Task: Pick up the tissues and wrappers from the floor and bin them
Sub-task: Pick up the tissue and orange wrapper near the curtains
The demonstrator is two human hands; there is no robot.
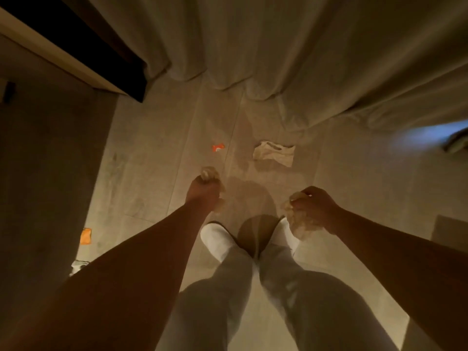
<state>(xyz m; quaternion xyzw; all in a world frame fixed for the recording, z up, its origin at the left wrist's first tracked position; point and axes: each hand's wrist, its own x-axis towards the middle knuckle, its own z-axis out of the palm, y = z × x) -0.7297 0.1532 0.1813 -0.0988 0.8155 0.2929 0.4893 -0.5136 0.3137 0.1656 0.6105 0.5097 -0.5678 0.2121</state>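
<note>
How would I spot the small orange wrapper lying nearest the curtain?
Start at the curtain hanging to the floor. Just below its hem lies a flat pale tissue; the small orange wrapper sits left of it, bright orange-red, unlike the duller orange wrapper by the wall.

We're indoors in a dim, warmly lit home or hotel-style room, judging by the long pale curtains (291,46) pooling onto a tiled floor (152,148), the dark-topped ledge with a light edge (63,54) along the left wall, and the person's white indoor slippers (217,239).
</note>
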